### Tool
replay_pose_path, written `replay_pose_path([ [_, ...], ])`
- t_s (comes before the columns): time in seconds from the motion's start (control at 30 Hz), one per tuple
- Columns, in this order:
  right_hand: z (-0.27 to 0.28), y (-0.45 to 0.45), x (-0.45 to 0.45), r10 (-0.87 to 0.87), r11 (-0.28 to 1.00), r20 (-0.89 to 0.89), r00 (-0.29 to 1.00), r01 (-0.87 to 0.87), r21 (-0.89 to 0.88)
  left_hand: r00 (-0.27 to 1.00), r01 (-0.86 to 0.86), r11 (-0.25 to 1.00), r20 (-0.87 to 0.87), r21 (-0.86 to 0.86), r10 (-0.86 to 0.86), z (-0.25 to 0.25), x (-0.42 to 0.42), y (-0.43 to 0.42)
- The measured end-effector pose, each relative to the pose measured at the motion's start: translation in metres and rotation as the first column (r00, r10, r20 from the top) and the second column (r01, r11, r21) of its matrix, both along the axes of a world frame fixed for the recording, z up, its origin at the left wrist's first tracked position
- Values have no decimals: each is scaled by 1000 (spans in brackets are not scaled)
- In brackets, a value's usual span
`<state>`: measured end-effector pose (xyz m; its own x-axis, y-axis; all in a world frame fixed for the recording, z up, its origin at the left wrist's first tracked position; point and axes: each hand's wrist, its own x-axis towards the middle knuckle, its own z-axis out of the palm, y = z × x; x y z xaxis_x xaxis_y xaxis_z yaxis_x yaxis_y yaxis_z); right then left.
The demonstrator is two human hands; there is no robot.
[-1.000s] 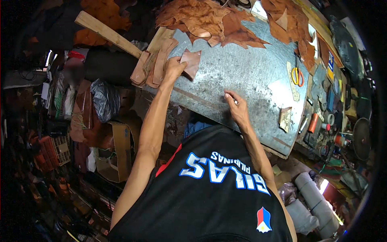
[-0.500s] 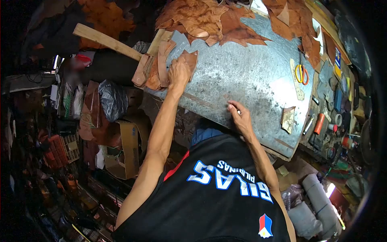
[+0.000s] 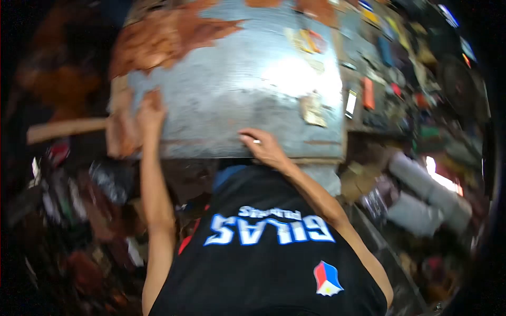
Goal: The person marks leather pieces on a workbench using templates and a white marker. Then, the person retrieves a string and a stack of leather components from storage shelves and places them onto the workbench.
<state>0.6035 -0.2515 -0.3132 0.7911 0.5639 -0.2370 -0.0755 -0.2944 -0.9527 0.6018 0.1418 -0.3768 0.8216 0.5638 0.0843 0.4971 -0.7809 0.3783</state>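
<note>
My left hand (image 3: 151, 117) is closed on a small brown leather piece (image 3: 153, 97) at the left side of the metal-topped table (image 3: 211, 100); blur hides the exact hold. Just left of it lie more cut leather pieces (image 3: 122, 124) in a pile at the table's corner. My right hand (image 3: 263, 147), with a ring on one finger, rests at the table's near edge. Its fingers are loosely bent and apart, and I see nothing in them.
Large brown hides (image 3: 158, 39) cover the far left. Scissors (image 3: 312, 41) with yellow and orange handles and a pale scrap (image 3: 313, 109) lie to the right. A wooden stick (image 3: 66, 129) juts out left. Tools, including one with an orange handle (image 3: 368, 93), crowd the right-hand bench.
The view has turned, shifting the table leftward and upright in the picture, with blur. My left hand stays at the leather pieces, and my right hand stays at the near edge.
</note>
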Motion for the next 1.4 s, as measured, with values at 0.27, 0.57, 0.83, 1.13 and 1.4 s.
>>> replay_pose_path([
  [0.27, 27, -88, 40, -277, 842, 550, 788, 475, -256, 979, 9, 990, -202, 138, 19, 31, -12, -11],
  [0.57, 18, -117, 64, 18, 588, 529, 848, 419, -692, 972, 22, 986, -233, 163, 17, 52, -10, -29],
  [0.83, 23, -143, 74, 61, 720, 514, 856, 319, -617, 862, 487, 868, 218, -104, -458, 93, 49, -182],
  [1.13, 22, -176, 94, -274, 887, 220, 936, 335, -317, 642, 767, 639, 47, -64, -765, 50, 95, -386],
  [1.4, 34, -207, 166, -453, 802, 275, 848, 522, -289, 660, 750, 661, -91, 26, -745, 51, 96, -399],
])
